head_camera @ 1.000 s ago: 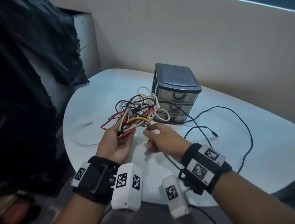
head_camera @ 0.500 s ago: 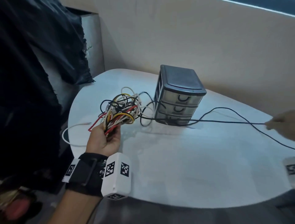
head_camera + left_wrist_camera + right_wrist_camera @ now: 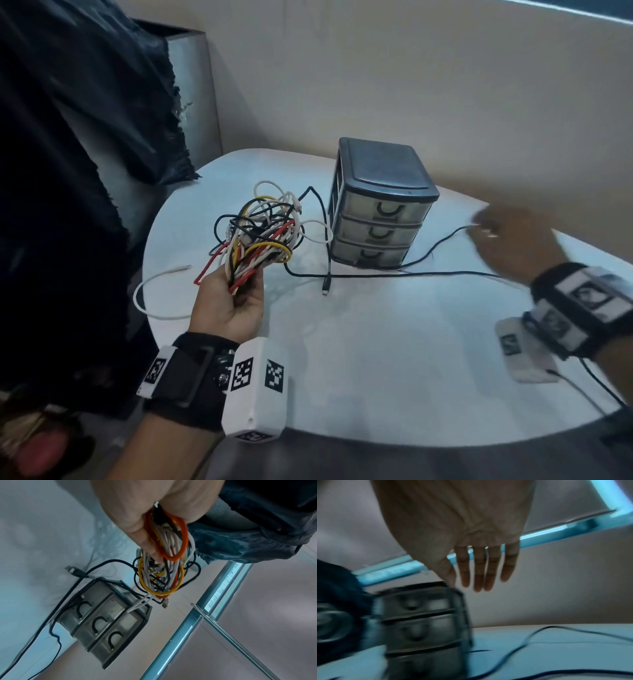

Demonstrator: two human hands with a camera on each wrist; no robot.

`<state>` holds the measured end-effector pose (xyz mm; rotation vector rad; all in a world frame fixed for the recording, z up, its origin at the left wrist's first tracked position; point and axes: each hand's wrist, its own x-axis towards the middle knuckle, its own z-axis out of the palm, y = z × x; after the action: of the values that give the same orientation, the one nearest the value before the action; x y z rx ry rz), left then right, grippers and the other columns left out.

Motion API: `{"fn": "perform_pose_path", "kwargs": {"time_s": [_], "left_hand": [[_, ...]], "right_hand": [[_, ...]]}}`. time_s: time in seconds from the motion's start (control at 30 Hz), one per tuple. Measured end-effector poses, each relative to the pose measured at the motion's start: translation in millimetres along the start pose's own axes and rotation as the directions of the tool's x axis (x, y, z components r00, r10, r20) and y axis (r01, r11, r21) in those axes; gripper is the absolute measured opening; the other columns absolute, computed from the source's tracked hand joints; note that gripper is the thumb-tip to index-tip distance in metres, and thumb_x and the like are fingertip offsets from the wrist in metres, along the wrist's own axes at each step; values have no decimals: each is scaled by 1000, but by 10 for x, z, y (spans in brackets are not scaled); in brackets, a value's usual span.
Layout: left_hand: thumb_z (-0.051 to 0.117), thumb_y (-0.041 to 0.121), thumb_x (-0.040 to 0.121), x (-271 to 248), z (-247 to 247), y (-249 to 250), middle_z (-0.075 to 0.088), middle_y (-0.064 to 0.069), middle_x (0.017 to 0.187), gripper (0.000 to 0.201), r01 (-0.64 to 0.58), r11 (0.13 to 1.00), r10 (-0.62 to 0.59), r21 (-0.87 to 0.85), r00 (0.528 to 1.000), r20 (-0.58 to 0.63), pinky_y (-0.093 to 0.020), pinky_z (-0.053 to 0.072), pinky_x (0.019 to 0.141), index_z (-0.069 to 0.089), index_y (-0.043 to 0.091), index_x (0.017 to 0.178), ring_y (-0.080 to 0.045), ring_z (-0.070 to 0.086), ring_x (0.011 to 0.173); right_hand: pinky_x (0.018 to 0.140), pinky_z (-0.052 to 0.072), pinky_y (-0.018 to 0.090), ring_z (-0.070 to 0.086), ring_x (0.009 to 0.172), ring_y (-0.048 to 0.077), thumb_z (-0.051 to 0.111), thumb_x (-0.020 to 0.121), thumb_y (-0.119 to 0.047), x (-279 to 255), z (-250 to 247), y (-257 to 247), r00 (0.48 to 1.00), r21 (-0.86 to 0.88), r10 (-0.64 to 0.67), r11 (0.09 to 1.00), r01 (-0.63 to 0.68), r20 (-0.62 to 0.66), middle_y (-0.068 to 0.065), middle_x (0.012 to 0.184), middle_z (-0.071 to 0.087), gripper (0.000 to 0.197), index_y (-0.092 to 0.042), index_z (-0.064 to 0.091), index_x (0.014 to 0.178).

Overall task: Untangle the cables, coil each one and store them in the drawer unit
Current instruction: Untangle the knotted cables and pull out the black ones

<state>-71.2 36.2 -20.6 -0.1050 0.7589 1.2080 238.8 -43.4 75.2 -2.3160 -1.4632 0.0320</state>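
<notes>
The untangling step is in hand: the left hand (image 3: 228,305) grips the tangle (image 3: 260,236) above the desk (image 3: 376,359), beside the closed drawer unit (image 3: 380,205). The right hand (image 3: 513,246) hangs empty with straight fingers over a black cable (image 3: 442,273) lying on the desk. Next, I think, it must pinch this cable and pull it free.

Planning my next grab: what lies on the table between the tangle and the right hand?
In the head view, the drawer unit and black cable lie between bundle and right hand.
</notes>
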Motion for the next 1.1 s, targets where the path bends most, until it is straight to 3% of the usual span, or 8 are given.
{"fn": "perform_pose_path", "kwargs": {"time_s": [0.17,0.3,0.4,0.5,0.6,0.8,0.93,1.1], "left_hand": [[52,3,97,-28,2,-28,74,-8,72,17,10,999,-11,40,999,42,-22,60,56,69,3,95,-15,73,60],[50,6,99,-83,21,-14,75,-9,74,21,29,999,-32,38,997,67,-22,60,60,70,3,93,-16,73,60],[49,8,100,-57,2,32,74,-10,75,23,51,999,-51,12,997,55,-21,60,58,71,3,93,-16,72,58],[51,8,99,-3,-27,61,74,-10,84,22,69,997,-67,-29,996,56,-22,59,53,70,4,109,-17,73,61],[52,6,98,3,-31,128,74,-10,79,19,60,997,-58,-43,997,58,-22,59,53,71,4,100,-17,73,62],[55,7,97,52,-82,320,72,-7,101,16,16,988,-12,-151,999,31,-23,58,51,69,1,97,-14,71,90],[55,8,97,67,-79,390,69,-7,97,15,-15,982,19,-190,1000,24,-22,56,48,68,1,93,-15,68,84],[58,11,95,46,-78,399,73,-5,101,16,-29,987,35,-155,999,36,-21,57,52,69,1,100,-13,72,82]], "right_hand": [[86,45,15,65,103,10,60,96,-23,-298,599,-973,838,312,-405,902,299,367,-4,114,71,25,-14,71,117],[111,38,31,42,139,12,58,95,-6,-413,1019,-1339,735,598,-369,799,-62,569,-1,151,46,56,-18,40,147],[90,48,30,55,126,17,63,95,-14,-484,1132,-1390,729,695,-301,644,-321,615,3,141,56,60,-24,31,145],[76,49,28,67,86,14,60,97,-33,-579,1077,-1427,781,689,-265,673,-270,565,3,89,71,41,-17,43,131],[53,39,25,45,54,16,53,101,-27,-518,967,-1272,892,690,-280,722,-49,356,-2,57,49,22,-10,64,91],[46,36,13,44,38,2,58,97,-23,-214,521,-252,781,81,-174,984,157,600,-16,42,51,29,-18,65,69],[58,44,27,55,56,14,59,94,-23,53,251,575,872,-377,150,925,42,466,3,65,66,30,-5,69,73],[62,45,33,64,67,28,61,94,-23,163,125,801,957,-220,169,969,-116,237,9,68,65,29,-9,69,69]]}}
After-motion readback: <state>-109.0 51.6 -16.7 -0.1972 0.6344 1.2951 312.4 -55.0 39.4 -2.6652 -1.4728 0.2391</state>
